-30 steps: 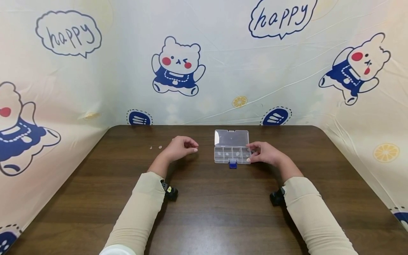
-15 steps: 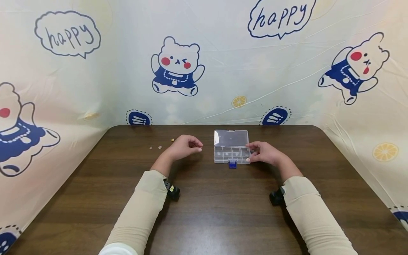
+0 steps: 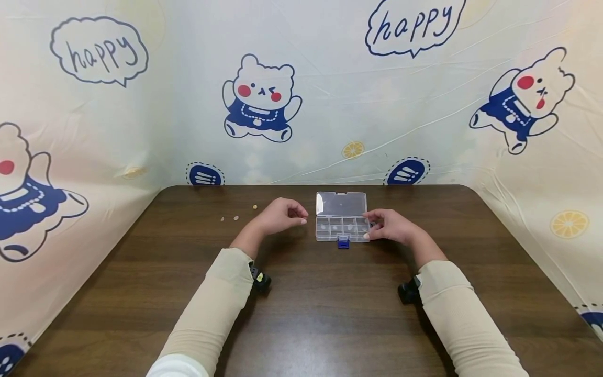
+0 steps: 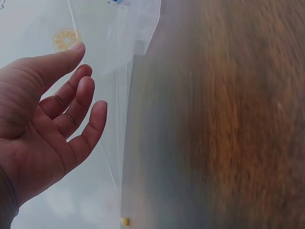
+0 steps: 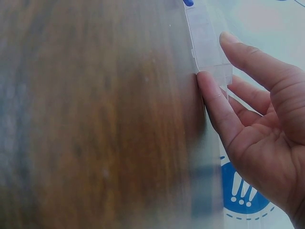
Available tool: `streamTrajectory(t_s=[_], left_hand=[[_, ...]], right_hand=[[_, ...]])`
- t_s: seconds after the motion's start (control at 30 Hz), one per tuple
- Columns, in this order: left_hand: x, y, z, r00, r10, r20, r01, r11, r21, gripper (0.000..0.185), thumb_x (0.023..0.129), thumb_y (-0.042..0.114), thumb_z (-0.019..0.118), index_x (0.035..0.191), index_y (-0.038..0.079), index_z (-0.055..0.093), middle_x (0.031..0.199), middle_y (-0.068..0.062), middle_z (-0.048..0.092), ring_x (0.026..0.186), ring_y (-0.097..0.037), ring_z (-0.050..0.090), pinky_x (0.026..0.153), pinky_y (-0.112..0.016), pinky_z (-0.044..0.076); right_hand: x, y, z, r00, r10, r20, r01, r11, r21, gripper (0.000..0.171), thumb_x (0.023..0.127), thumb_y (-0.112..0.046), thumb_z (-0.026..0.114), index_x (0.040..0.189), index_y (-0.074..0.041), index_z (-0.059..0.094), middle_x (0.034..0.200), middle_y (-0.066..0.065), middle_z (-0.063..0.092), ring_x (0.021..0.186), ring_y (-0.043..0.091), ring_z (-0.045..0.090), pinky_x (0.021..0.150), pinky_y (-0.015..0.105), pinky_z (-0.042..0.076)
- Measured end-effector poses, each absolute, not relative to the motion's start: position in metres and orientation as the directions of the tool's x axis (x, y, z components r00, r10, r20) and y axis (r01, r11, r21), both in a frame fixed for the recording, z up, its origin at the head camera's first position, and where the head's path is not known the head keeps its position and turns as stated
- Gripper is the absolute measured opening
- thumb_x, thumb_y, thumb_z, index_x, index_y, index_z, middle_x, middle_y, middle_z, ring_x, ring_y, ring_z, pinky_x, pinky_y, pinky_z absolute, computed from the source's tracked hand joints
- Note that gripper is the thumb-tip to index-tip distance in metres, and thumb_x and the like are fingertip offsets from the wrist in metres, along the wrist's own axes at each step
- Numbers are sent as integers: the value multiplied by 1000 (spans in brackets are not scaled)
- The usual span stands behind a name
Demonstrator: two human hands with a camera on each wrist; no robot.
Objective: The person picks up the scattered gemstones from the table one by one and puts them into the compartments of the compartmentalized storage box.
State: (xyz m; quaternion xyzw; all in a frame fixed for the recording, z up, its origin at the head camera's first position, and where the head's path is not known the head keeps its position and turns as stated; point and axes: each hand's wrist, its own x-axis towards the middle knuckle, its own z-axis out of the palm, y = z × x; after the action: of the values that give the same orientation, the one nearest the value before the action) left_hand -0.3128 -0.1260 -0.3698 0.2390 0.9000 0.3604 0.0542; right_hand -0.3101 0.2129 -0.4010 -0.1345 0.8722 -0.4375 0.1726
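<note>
My right hand (image 3: 388,226) pinches the open box (image 3: 342,215) on the table (image 3: 348,303), left hand (image 3: 282,215) just beside it, can't tell if its fingertips meet; a right-hand twitch could slide the box.

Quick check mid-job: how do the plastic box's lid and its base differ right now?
The lid is open, folded back on the far side, while the base lies nearer the head camera. The lid is one undivided panel; the base is split into compartments. The base carries a blue latch at its front edge, whereas the lid shows none. Both are see-through plastic and about equally wide.
</note>
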Motion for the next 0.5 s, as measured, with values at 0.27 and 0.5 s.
streamTrajectory(t_s=[0.27,0.5], left_hand=[[-315,-117,-369,-873,484,61,398,635,662,9,88,14,74,96,10,72,90,0,68,84,-18,60,77,-30,52],[-317,-110,-366,-862,502,67,412,618,669,7,87,13,75,94,10,72,89,0,68,82,-18,59,75,-30,52]], right_hand=[[-310,212,-400,-905,-382,-185,-82,585,-807,72,81,-21,81,142,-4,46,138,22,47,104,27,60,98,43,46],[-310,212,-401,-905,-380,-190,-83,596,-799,72,81,-20,81,142,-4,46,137,21,48,102,26,59,97,42,47]])
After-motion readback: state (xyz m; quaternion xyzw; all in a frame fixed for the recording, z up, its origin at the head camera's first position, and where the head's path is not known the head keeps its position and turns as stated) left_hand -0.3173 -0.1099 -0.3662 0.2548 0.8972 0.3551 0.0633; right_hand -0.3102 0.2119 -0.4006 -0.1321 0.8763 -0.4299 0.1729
